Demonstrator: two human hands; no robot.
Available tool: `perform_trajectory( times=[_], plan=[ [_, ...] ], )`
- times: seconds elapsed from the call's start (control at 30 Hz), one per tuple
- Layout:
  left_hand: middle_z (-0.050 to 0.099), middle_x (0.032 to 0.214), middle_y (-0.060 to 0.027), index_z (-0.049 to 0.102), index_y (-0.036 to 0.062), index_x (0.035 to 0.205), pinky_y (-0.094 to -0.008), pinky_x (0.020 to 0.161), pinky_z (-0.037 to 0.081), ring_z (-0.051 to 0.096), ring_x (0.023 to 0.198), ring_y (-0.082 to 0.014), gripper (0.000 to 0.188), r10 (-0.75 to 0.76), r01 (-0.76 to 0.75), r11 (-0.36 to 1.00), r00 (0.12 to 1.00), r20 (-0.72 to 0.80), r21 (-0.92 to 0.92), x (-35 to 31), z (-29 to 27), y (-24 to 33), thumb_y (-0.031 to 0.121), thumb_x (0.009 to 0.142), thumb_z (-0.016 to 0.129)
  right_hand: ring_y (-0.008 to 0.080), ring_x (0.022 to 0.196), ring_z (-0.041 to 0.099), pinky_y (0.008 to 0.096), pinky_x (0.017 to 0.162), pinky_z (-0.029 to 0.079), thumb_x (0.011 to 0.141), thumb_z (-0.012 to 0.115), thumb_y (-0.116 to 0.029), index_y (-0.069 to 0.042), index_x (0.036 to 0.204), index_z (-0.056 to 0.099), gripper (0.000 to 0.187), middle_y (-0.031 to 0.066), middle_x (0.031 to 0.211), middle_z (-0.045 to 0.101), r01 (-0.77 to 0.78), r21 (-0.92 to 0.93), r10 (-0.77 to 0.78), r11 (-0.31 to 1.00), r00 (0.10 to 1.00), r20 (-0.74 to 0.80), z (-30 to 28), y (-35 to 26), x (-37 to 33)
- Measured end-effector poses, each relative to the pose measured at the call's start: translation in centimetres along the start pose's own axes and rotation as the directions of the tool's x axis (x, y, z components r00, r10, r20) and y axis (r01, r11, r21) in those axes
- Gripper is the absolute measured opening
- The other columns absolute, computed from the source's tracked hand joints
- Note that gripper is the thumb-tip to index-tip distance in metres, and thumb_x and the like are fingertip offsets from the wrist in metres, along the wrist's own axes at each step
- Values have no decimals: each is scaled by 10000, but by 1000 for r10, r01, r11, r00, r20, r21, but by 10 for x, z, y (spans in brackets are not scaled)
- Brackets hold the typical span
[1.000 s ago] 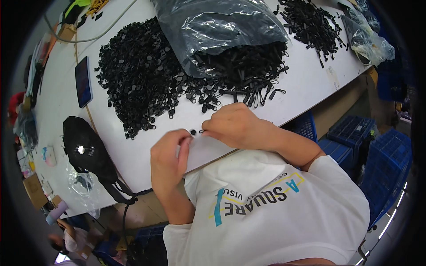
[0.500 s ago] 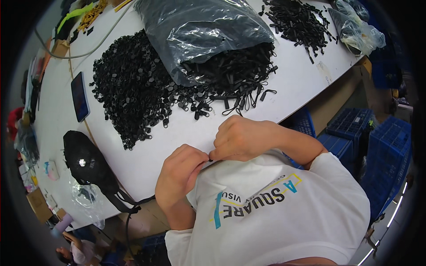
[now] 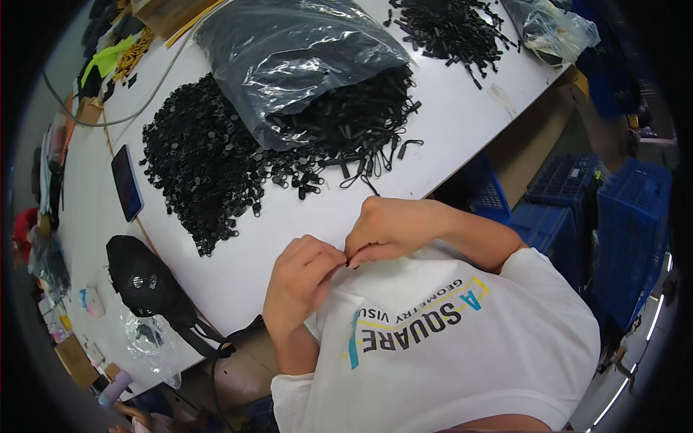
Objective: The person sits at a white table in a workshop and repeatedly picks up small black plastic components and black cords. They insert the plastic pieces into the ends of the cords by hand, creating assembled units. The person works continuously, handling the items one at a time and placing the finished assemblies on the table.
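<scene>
Close against my white shirt, past the table's near edge, my left hand (image 3: 298, 280) and my right hand (image 3: 388, 228) meet fingertip to fingertip. Both pinch a small black piece (image 3: 348, 264), mostly hidden by the fingers, so its kind is unclear. Beyond them lies a big heap of small black zipper sliders (image 3: 202, 159). Black looped cord zipper pulls (image 3: 361, 108) spill from a large dark plastic bag (image 3: 296, 58) to the right of that heap. A few loose pulls lie on the table just beyond my right hand.
The white table (image 3: 267, 216) also carries a phone (image 3: 127, 183), a black pouch (image 3: 148, 278) with straps, and another pile of black pulls (image 3: 451, 29) at the far right. Beside it sits a clear bag (image 3: 552, 32). Blue crates (image 3: 632, 224) stand right of the table.
My view has shifted slightly, so the table things sit a little differently. My hands keep pinching together, with the fingertips slightly rearranged around the small black piece.
</scene>
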State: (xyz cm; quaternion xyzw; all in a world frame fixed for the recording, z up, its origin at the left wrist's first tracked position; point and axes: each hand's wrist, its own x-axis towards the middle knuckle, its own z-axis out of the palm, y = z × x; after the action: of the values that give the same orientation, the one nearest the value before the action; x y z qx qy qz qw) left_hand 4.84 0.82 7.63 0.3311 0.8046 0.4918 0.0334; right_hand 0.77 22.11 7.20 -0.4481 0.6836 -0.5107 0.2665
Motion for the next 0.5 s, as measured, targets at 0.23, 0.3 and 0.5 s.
perform_trajectory(
  times=[0.23,0.3,0.5],
  plan=[
    [577,752,-17,621,56,794,-307,574,373,536,661,-194,208,175,-153,955,982,-69,253,7,12,6,-13,607,677,202,495,578,293,482,428,873,620,-168,6,850,635,176,71,591,606,-113,189,136,975,984,-115,12,1,-19],
    [574,730,-18,614,54,785,-303,571,370,535,649,-188,173,197,-166,956,974,-109,241,8,18,4,3,636,684,202,486,574,285,475,425,869,623,-156,5,857,634,161,69,586,604,-121,186,146,975,981,-126,12,-1,-23],
    [568,680,-55,579,13,794,-273,535,388,521,574,-156,129,-346,240,862,923,-171,-446,-5,54,0,125,856,597,191,480,546,293,458,418,824,663,-164,-7,850,618,165,57,591,569,4,-181,-64,983,943,-326,16,-8,-34]
  ],
)
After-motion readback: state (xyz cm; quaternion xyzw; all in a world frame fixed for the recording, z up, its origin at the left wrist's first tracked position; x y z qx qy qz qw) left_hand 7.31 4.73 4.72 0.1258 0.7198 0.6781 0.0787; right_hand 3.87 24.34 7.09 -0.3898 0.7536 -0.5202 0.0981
